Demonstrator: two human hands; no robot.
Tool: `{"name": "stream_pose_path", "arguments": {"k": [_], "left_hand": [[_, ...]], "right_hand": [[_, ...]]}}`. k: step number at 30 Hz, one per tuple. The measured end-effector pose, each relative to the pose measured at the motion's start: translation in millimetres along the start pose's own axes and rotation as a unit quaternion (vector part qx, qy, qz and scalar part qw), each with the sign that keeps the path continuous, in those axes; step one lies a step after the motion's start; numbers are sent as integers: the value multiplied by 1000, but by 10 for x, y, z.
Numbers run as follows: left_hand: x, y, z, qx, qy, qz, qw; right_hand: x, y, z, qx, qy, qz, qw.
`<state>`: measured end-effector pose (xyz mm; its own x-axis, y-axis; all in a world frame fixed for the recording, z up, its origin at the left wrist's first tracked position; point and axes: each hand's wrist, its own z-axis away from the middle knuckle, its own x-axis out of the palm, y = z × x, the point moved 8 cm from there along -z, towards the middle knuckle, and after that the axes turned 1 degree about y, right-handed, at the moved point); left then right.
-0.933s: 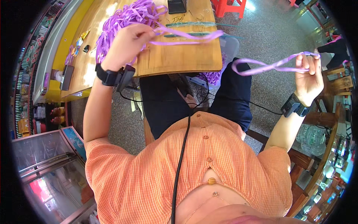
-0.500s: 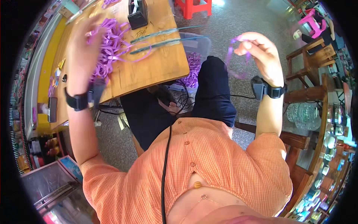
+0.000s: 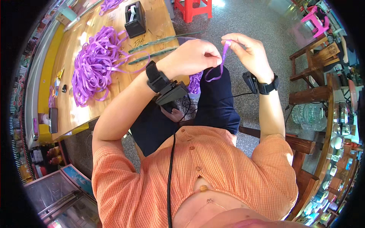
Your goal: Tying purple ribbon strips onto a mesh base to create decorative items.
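A short strip of purple ribbon (image 3: 224,53) hangs between my hands, with its lower part curling into a loop above my right knee. My right hand (image 3: 249,53) pinches its upper end between thumb and fingertips. From the left, my left hand (image 3: 195,57) reaches across with its fingertips closed on the strip just below. A large tangled heap of purple ribbon (image 3: 93,64) lies on the wooden table (image 3: 121,89), one loose strand trailing toward my left forearm. Two thin dark green rods (image 3: 154,42) lie beside the heap, partly behind my left hand.
A black tape dispenser (image 3: 135,24) stands toward the table's far edge. Below the table's right edge, more purple ribbon pieces (image 3: 194,84) sit in a bin mostly hidden by my arm. A red stool (image 3: 193,11) stands ahead, a wooden chair (image 3: 317,57) at right. Cables hang near my legs.
My left hand has moved right from over the ribbon heap to meet my right hand at the strip. The right hand has shifted slightly left, still holding the ribbon.
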<state>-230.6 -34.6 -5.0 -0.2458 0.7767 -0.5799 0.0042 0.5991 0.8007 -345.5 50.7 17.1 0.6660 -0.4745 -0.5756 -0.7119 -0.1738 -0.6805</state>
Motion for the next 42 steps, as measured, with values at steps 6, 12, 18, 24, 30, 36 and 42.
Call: {"name": "stream_pose_path", "arguments": {"k": [6, 12, 18, 24, 30, 36, 42], "left_hand": [[-447, 39, -80, 38, 96, -166, 981], [-833, -309, -155, -10, 162, -145, 976], [-885, -584, -100, -39, 151, -95, 983], [-863, -672, -80, 60, 150, -225, 961], [-722, -865, -40, 14, 83, -338, 937], [-694, -948, -54, 21, 83, -359, 930], [-631, -868, -148, 36, 75, -365, 927]], "right_hand": [[180, 560, -254, -9, 22, 46, 999], [476, 719, -656, -100, 23, 31, 994], [888, 1045, -876, -23, -77, -124, 989], [1402, 1194, -776, 52, -114, -227, 966], [1793, 1131, -507, 136, -137, -367, 910], [2362, 1792, 257, 267, -176, -280, 905], [2606, 2047, 1150, 374, -255, -295, 841]]}}
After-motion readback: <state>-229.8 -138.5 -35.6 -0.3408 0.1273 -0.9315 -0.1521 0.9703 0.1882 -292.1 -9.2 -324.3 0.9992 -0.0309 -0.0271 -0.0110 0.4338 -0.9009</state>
